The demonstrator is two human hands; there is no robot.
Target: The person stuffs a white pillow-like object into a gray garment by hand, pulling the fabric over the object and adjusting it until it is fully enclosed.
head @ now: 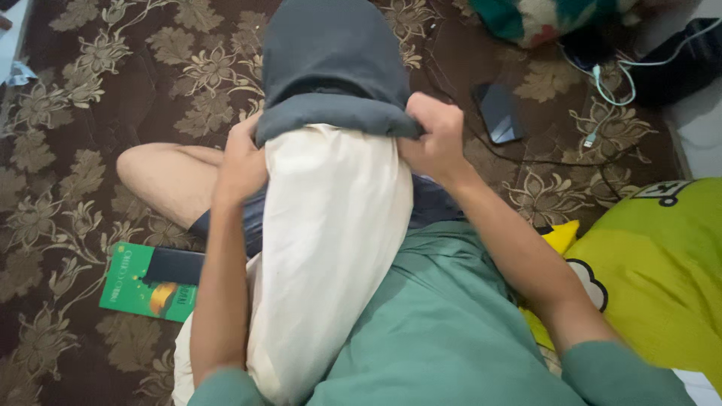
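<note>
A cream pillow point(331, 248) lies lengthwise on my lap, its far end inside a grey pillowcase point(331, 60). The case's rolled hem runs across the pillow. My left hand point(242, 162) grips the hem at the left edge. At the right edge my right hand point(435, 139) pinches the hem with closed fingers. Both hands sit level with each other on either side of the pillow.
A brown floral carpet point(90, 90) covers the floor. A green book point(154, 282) lies by my left knee. A dark phone point(499, 113) with cables point(609, 86) rests at the upper right. A yellow-green cushion point(662, 271) sits at the right.
</note>
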